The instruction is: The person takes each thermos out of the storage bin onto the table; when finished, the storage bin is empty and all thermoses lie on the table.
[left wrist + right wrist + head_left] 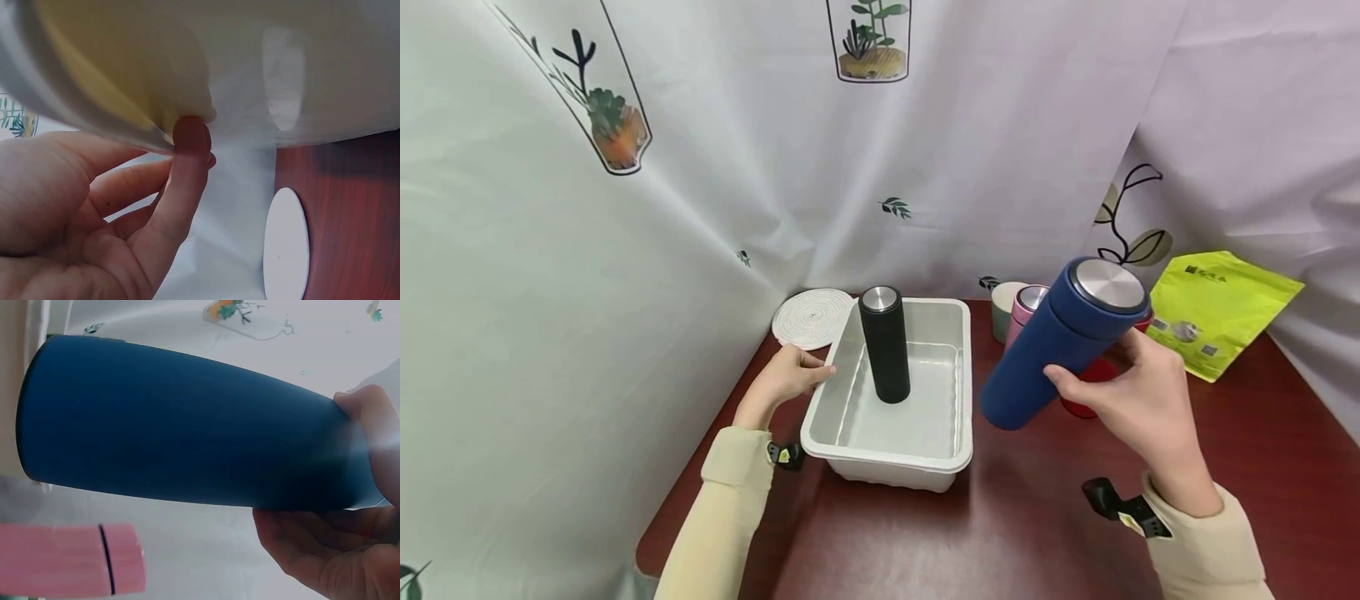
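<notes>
My right hand (1138, 396) grips a dark blue thermos bottle (1048, 350) with a silver lid, thumb on one side and fingers round the other. The bottle is tilted, its base towards the right side of a white plastic basin (961, 454). With thumb and fingers my left hand (786, 379) pinches the basin's left rim; the left wrist view shows the fingertips (190, 134) at that rim. Inside the basin a black thermos bottle (886, 350) stands upright. A pink bottle (69, 559) is near the blue one in the right wrist view, and appears partly hidden behind it from the head.
Behind my right hand stands a red object (1081, 408), mostly covered. A pale-topped green container (1002, 308) is at the back, and a yellow-green pouch (1217, 308) leans against the curtain at right. A round white woven mat (811, 318) lies at the back left of the dark red table (1000, 533).
</notes>
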Motion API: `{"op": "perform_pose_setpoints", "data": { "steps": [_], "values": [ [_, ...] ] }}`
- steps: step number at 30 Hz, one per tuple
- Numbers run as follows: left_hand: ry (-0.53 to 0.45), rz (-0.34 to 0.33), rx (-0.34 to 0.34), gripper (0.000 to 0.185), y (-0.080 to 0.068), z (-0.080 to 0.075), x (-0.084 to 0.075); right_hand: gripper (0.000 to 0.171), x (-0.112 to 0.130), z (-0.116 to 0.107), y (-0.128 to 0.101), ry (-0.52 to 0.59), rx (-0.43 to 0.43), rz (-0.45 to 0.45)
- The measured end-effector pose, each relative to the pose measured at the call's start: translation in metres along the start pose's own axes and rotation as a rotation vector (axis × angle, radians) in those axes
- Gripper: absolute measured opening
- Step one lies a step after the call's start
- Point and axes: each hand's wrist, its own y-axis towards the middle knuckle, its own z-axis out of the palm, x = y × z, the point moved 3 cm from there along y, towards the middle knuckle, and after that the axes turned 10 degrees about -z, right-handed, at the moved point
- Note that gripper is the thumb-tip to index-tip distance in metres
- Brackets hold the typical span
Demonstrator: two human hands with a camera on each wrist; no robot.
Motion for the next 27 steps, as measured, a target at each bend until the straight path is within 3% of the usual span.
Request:
{"op": "perform_pose_setpoints", "data": {
  "steps": [14,27],
  "values": [
    [0.005,0.007,-0.001,0.029,0.001,0.001,0.001,0.061,-0.038,-0.008,-0.015,-0.063,0.025,0.149],
    [-0.003,0.010,0.007,0.029,0.001,0.001,-0.001,0.058,-0.072,-0.018,-0.030,-0.180,0.026,0.169]
  ]
}}
